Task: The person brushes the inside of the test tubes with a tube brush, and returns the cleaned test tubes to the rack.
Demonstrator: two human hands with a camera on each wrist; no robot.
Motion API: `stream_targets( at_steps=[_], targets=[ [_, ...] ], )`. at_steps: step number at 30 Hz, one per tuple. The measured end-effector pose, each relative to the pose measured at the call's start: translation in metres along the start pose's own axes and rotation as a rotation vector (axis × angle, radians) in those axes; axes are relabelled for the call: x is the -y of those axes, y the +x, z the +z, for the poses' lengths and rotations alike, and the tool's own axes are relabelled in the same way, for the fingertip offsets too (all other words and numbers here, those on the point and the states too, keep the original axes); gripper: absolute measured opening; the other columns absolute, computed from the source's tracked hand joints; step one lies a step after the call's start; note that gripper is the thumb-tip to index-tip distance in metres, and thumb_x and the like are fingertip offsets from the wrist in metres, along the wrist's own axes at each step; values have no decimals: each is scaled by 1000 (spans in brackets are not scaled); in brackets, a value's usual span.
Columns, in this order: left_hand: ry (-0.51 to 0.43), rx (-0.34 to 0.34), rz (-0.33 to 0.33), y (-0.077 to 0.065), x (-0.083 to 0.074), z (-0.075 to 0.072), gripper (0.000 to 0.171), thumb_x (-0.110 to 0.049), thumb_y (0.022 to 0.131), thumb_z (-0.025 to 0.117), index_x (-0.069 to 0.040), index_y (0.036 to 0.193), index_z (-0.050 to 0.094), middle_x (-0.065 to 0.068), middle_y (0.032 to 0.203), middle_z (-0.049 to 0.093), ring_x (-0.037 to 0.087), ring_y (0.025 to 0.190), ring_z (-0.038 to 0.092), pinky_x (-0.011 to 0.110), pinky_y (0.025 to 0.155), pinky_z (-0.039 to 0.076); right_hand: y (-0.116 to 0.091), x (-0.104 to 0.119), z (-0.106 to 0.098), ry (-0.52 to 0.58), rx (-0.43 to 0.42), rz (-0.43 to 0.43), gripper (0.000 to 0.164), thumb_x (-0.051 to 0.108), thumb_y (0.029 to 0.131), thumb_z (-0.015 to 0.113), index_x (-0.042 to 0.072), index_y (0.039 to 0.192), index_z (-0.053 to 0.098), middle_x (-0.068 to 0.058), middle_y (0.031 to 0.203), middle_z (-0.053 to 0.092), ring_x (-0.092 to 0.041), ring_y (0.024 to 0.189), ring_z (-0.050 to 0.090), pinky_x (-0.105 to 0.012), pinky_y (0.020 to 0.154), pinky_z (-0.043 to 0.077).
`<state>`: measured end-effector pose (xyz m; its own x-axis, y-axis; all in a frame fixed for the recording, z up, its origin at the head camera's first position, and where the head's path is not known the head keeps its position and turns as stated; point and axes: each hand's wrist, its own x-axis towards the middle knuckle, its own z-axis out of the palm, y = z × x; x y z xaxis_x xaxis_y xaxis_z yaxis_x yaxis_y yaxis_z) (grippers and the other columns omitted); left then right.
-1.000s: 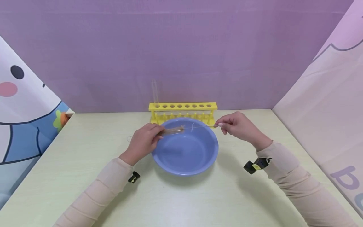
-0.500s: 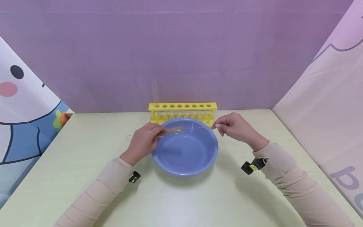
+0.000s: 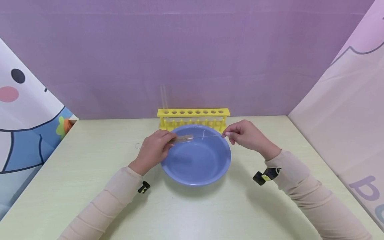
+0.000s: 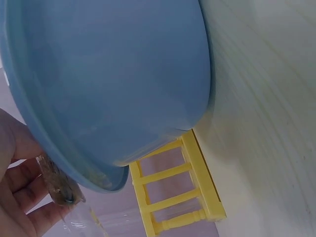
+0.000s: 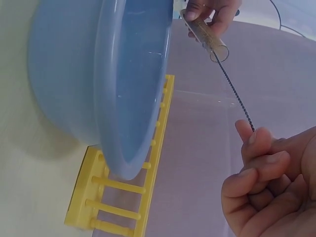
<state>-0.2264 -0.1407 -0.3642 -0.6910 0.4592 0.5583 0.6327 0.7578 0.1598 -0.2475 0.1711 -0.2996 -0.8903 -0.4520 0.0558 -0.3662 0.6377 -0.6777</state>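
Note:
A clear test tube (image 3: 183,138) lies almost level over the far left part of a blue basin (image 3: 196,166). My left hand (image 3: 154,148) grips it. Inside the tube are the brown bristles of a test tube brush (image 5: 210,37). Its twisted wire handle (image 5: 232,86) comes out of the tube's mouth towards the right. My right hand (image 3: 244,135) pinches that wire between thumb and fingertips, by the basin's right rim. Left of my left hand a thin curved outline (image 3: 138,145) shows; I cannot tell what it belongs to.
Behind the basin stands a yellow test tube rack (image 3: 193,112). An upright clear tube (image 3: 163,96) sits in its leftmost hole. The pale wooden table (image 3: 192,213) ends at a purple backdrop (image 3: 192,60), with printed cloths on both sides.
My right hand has moved left, towards the tube. The brush bristles have slid from the tube's mouth further inside. My left hand has hardly moved.

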Motion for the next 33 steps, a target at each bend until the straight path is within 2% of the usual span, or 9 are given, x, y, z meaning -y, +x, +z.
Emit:
stream_targets(
  at_steps=[13, 25, 33],
  targets=[
    [7, 1, -2, 1, -2, 1, 28, -6, 79, 75, -5, 106, 67, 5, 99, 68, 22, 92, 62, 35, 74, 55, 2, 2, 4, -1, 5, -19, 16, 1, 92, 56, 1, 93, 72, -3, 59, 54, -11, 52, 42, -21, 46, 33],
    [20, 6, 4, 3, -7, 0, 28, -6, 79, 75, -6, 105, 68, 5, 99, 68, 22, 90, 62, 35, 73, 55, 5, 4, 9, 12, 16, 15, 18, -3, 91, 55, 2, 94, 72, -2, 60, 56, -14, 54, 46, -21, 48, 37],
    [24, 7, 11, 4, -9, 0, 28, -7, 79, 75, -6, 106, 68, 6, 100, 69, 23, 91, 62, 35, 73, 55, 6, 6, 11, 12, 28, -14, 19, -4, 91, 54, 1, 95, 72, -2, 59, 56, -14, 52, 43, -21, 46, 35]
  ],
)
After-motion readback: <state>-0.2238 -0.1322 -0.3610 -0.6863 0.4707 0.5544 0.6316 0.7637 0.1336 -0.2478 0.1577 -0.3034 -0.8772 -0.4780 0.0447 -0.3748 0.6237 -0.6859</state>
